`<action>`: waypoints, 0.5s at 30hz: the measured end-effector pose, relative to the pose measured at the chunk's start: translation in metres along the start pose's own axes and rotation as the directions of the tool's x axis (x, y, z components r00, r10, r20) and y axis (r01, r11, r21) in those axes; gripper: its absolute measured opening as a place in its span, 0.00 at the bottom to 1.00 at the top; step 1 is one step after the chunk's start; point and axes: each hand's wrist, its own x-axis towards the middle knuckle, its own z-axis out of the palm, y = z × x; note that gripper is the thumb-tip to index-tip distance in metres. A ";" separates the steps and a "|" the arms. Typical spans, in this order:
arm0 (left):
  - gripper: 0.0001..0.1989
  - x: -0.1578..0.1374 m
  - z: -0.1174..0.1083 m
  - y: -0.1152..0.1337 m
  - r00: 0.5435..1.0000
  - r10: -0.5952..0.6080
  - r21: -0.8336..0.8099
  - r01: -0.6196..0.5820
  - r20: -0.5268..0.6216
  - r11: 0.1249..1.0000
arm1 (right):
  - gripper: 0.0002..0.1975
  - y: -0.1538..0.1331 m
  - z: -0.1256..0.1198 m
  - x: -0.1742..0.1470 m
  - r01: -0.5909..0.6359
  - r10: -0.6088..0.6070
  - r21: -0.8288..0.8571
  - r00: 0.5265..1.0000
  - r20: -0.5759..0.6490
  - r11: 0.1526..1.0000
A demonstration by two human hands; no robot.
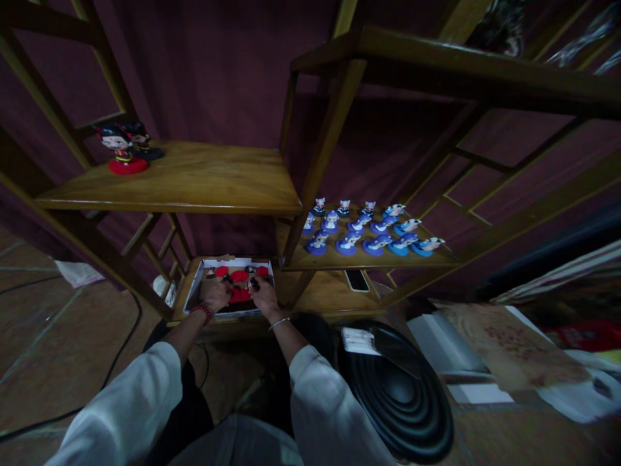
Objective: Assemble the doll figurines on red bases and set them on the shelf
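Both of my hands reach into a shallow white box (195, 289) on the lowest wooden shelf. My left hand (218, 296), with a red bead bracelet at the wrist, is closed around a small dark-headed figurine (227, 279). In my right hand (264, 298), below a pale bangle, another dark-headed figurine (255, 283) is pinched. Red round bases (239, 276) lie in the box around my fingers. A small figurine (210, 273) rests in the box's far left corner. My fingers hide part of what both hands hold.
Two black-haired figurines (121, 145) stand on the upper left shelf (208, 175). Rows of purple and blue figurines (359, 243) occupy the right shelf. A phone (357, 280) lies beneath them. On the floor are a black ribbed round stool (402, 395), cardboard (509, 343) and a cable (129, 346).
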 end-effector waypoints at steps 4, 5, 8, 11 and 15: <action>0.11 0.002 0.003 -0.001 0.999 -0.042 -0.209 0.044 0.013 0.977 | 0.15 0.000 0.000 -0.001 0.019 -0.019 0.013 1.000 -0.018 1.000; 0.11 0.002 0.003 -0.001 0.999 -0.044 -0.257 0.046 0.014 0.965 | 0.16 0.000 0.000 -0.001 0.025 -0.025 0.011 0.999 -0.023 1.000; 0.12 0.000 0.002 0.001 0.998 -0.056 -0.381 0.057 0.012 0.923 | 0.16 -0.001 0.000 -0.003 0.041 -0.041 0.011 0.999 -0.028 0.999; 0.12 -0.004 -0.002 0.004 0.997 -0.074 -0.507 0.067 0.006 0.859 | 0.16 -0.001 0.001 -0.005 0.062 -0.061 0.023 0.998 -0.015 0.998; 0.12 -0.010 -0.006 0.010 0.995 -0.099 -0.597 0.073 -0.010 0.799 | 0.15 0.000 0.001 -0.005 0.064 -0.064 0.042 0.998 -0.006 0.997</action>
